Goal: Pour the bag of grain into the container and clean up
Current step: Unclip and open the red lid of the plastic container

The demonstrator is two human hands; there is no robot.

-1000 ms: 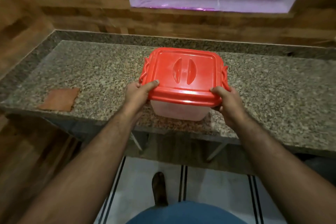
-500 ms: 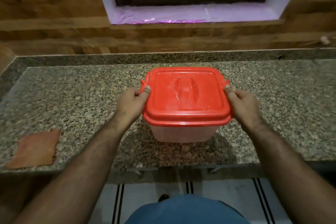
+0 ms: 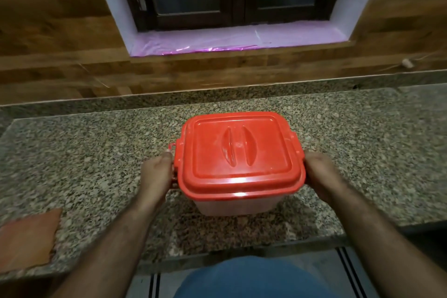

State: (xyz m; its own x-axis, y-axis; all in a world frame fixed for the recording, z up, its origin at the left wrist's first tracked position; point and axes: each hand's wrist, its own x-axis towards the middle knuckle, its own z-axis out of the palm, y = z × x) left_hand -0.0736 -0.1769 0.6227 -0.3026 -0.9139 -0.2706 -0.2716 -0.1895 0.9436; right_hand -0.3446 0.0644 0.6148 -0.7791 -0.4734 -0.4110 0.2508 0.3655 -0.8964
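Note:
A clear plastic container [image 3: 238,204] with a red lid [image 3: 238,155] stands on the granite counter [image 3: 96,157], near its front edge. The lid is on, with side clips at left and right. My left hand [image 3: 157,176] grips the container's left side at the clip. Against the right side, under the lid's rim, my right hand [image 3: 321,176] holds on. What is inside the container cannot be seen, and no grain bag shows in the head view.
An orange cloth [image 3: 29,241] lies at the counter's front left corner. A wooden wall with a window and a purple-lined sill [image 3: 229,40] rises behind the counter. Tiled floor shows below the front edge.
The container has moved from over the counter's front edge further onto the counter, both hands staying on its sides. The view has shifted forward and up.

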